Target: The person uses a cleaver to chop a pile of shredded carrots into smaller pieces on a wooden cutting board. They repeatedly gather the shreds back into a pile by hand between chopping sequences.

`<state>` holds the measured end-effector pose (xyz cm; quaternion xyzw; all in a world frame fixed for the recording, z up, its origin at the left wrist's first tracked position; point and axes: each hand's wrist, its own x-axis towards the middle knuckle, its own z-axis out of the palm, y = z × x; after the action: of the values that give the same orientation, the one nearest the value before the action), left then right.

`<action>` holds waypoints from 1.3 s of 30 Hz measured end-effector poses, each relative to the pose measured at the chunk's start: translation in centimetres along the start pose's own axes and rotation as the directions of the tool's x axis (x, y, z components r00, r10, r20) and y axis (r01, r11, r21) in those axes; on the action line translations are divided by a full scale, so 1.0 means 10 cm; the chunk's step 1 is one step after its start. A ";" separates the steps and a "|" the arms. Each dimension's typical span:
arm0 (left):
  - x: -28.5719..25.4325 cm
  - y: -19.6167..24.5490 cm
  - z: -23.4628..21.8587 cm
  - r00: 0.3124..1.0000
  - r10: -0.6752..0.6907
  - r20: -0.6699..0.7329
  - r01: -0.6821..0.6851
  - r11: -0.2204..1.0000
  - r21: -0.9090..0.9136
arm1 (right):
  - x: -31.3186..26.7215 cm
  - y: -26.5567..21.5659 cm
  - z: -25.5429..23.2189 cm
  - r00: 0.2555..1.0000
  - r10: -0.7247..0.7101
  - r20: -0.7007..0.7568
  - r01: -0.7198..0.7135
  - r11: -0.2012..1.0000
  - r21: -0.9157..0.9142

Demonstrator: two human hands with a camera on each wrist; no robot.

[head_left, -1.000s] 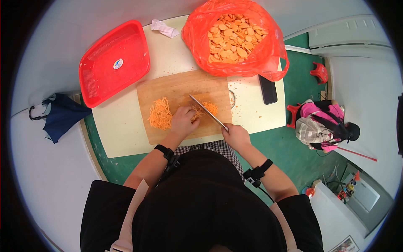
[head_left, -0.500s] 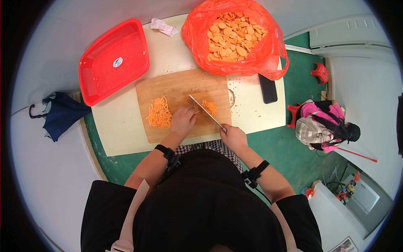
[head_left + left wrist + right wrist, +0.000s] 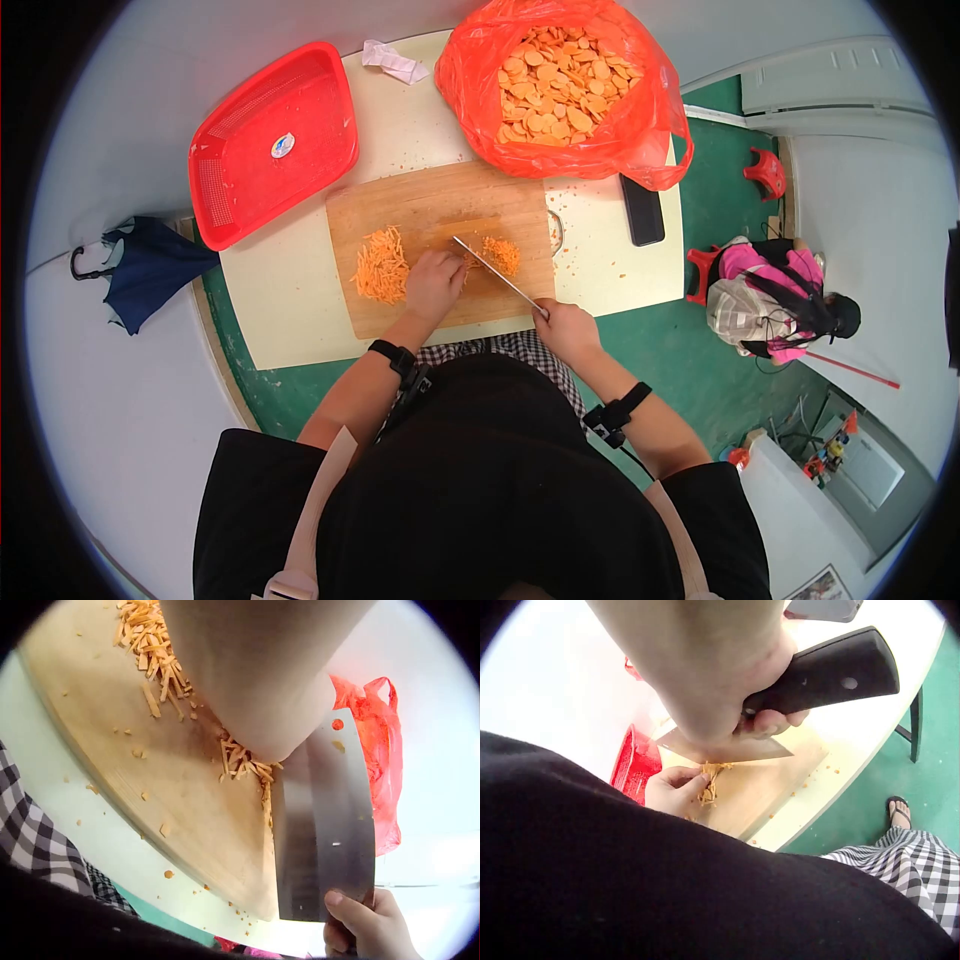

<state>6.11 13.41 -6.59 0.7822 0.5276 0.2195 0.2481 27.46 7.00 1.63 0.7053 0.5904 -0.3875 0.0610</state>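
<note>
A wooden cutting board (image 3: 400,195) lies on the table under both hands. My right hand (image 3: 567,332) grips the black handle (image 3: 832,671) of a cleaver (image 3: 326,832), whose broad blade slants across the board. Close on the blade's left, my left hand (image 3: 435,285) has bent fingers and pinches a small bunch of carrot strips (image 3: 711,786). A larger heap of carrot strips (image 3: 381,270) sits to the left of that hand. Finely cut carrot bits (image 3: 503,257) lie on the blade's right. In the left wrist view, the left forearm hides most of the left fingers.
Beyond the board stands a red plastic bag (image 3: 470,75) full of carrot slices (image 3: 560,95). A red basket (image 3: 250,190) is at the table's far left, crumpled paper (image 3: 395,62) at the back. To the right lies a phone (image 3: 642,210); a person (image 3: 775,295) sits farther off.
The left fingers have drawn together and back toward the left-hand heap. The cleaver's tip has come slightly nearer the body. The right hand keeps its grip.
</note>
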 end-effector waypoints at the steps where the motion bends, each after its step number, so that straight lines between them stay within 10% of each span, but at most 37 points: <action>1: 0.01 0.00 0.00 1.000 0.001 -0.001 -0.001 1.000 0.000 | -0.01 0.00 -0.03 1.000 0.006 0.001 -0.006 1.000 0.000; 39: 0.03 -0.04 0.06 0.996 0.089 -0.017 -0.090 0.994 -0.065 | -0.11 -0.07 -0.10 0.999 0.009 -0.032 -0.009 1.000 -0.001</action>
<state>6.25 13.69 -7.25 0.7949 0.4863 0.2530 0.2602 27.32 6.89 3.28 0.7142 0.5882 -0.3755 0.0539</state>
